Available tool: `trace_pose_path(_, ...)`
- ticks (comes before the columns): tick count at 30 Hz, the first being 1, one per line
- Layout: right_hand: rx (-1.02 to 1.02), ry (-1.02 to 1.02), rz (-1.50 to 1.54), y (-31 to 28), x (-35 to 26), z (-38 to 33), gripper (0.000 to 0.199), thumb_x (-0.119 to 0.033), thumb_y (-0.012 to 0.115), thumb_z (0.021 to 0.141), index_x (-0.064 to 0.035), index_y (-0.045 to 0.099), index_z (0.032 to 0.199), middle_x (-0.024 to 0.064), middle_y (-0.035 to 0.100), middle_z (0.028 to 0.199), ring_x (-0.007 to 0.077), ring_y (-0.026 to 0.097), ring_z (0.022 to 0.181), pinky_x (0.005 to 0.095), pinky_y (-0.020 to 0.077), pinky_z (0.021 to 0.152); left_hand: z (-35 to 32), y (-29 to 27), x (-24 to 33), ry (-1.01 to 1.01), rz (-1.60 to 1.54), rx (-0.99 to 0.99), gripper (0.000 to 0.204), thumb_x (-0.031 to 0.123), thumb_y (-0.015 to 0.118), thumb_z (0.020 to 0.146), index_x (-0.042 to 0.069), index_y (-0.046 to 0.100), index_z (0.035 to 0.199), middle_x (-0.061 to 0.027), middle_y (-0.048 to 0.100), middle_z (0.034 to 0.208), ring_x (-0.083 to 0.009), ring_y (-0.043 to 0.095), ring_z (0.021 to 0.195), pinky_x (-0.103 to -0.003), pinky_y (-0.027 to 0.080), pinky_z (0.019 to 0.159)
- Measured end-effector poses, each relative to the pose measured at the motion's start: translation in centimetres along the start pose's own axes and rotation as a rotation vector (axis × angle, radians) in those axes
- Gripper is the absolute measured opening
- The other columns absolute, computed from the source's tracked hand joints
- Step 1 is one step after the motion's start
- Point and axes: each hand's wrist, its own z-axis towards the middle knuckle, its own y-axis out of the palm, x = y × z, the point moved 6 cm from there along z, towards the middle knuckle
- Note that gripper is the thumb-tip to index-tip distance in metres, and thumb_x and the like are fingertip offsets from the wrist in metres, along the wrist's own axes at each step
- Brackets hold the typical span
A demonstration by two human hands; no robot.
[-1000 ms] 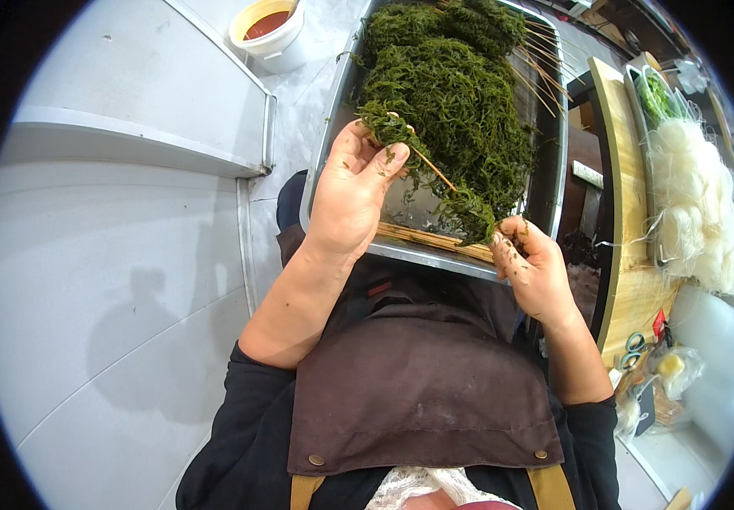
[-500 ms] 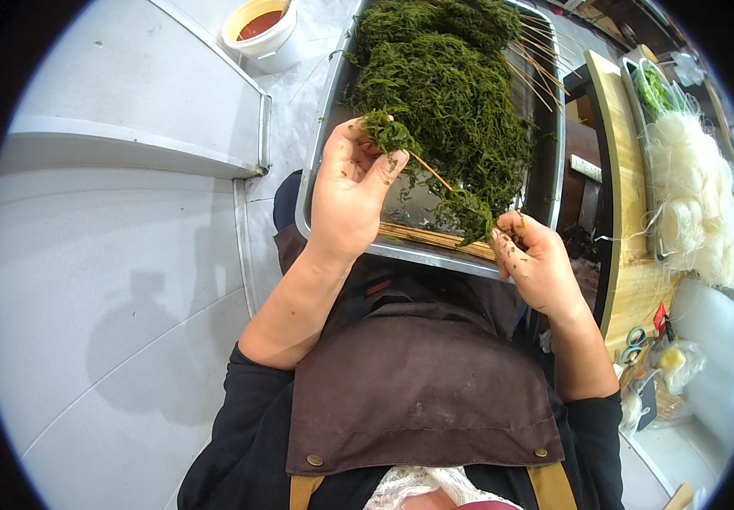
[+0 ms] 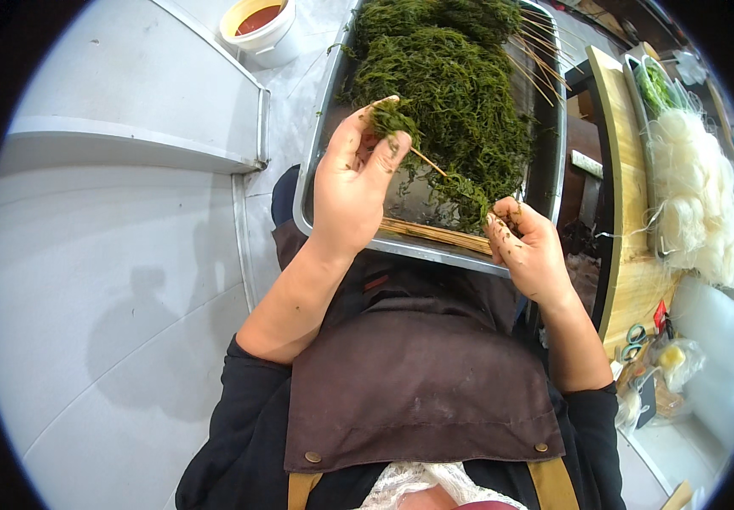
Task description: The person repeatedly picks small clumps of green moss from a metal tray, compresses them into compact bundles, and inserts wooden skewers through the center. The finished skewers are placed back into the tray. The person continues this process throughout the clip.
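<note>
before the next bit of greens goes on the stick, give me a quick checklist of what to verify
1. Left hand has a clump of green seaweed pinched in its grip: ok.
2. Thin wooden skewer runs out from that clump toward the right hand: ok; whether its tip has pierced the clump: cannot tell.
3. Right hand holds the skewer's other end: cannot tell, the fingers curl over greens at the pile's edge.
4. More seaweed within reach: ok, the metal tray holds a large seaweed pile.
5. Spare skewers at hand: ok, a bundle of skewers lies along the tray's near edge.
</note>
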Motion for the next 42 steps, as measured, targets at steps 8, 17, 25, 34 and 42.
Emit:
trace_pose_path(8, 0.039, -0.012, 0.122, 0.7, 1.4, 0.6, 0.006, -0.011, 0.063, 0.105, -0.0049, 0.061, 0.104, -0.0046, 0.055, 0.072, 0.0039, 0.049, 0.06, 0.0207, 0.0386, 0.056, -0.1, 0.0, -1.4, -0.275, -0.373, 0.04, 0.021, 0.016, 0.062, 0.106, 0.01, 0.065, 0.126, 0.0008, 0.07, 0.119, -0.0112, 0.064, 0.106, -0.033, 0.051, 0.093)
trace_pose_path(17, -0.004, -0.078, 0.184, 0.3, 1.3, 1.2, 0.008, -0.01, 0.062, 0.104, -0.003, 0.062, 0.103, -0.0042, 0.057, 0.076, 0.0039, 0.051, 0.062, 0.0218, 0.0437, 0.056, -0.3, -0.5, -1.7, -0.384, -0.484, 0.009, 0.013, 0.012, 0.063, 0.104, 0.013, 0.068, 0.117, 0.0029, 0.073, 0.112, -0.0133, 0.067, 0.105, -0.037, 0.051, 0.097)
trace_pose_path(25, -0.063, -0.181, 0.21, 2.2, -1.1, 2.7, 0.011, -0.012, 0.06, 0.106, -0.0021, 0.062, 0.111, -0.0012, 0.061, 0.078, 0.0044, 0.054, 0.065, 0.0211, 0.0442, 0.059, 0.3, 1.0, -1.6, -0.345, -0.412, 0.049, 0.015, 0.014, 0.065, 0.104, 0.005, 0.066, 0.117, 0.0, 0.068, 0.109, -0.0079, 0.063, 0.101, -0.024, 0.05, 0.092)
trace_pose_path(34, -0.049, -0.084, 0.29, 4.8, -0.2, 4.0, 0.016, -0.011, 0.059, 0.107, -0.0016, 0.059, 0.12, 0.0015, 0.064, 0.083, 0.006, 0.059, 0.071, 0.0209, 0.0461, 0.064, 3.0, 3.0, -2.6, -0.287, -0.501, 0.194, 0.036, 0.037, 0.054, 0.109, 0.002, 0.056, 0.116, -0.006, 0.06, 0.091, -0.017, 0.061, 0.08, -0.034, 0.055, 0.072)
trace_pose_path(42, 0.032, -0.111, 0.151, 5.5, -1.6, 4.5, 0.012, -0.006, 0.058, 0.106, 0.0042, 0.062, 0.11, 0.0047, 0.067, 0.084, 0.0085, 0.062, 0.074, 0.026, 0.0544, 0.069, 3.7, 4.3, -3.2, -0.25, -0.455, 0.255, 0.035, 0.045, 0.042, 0.112, 0.014, 0.038, 0.097, 0.0007, 0.045, 0.079, -0.0098, 0.043, 0.06, -0.026, 0.04, 0.052)
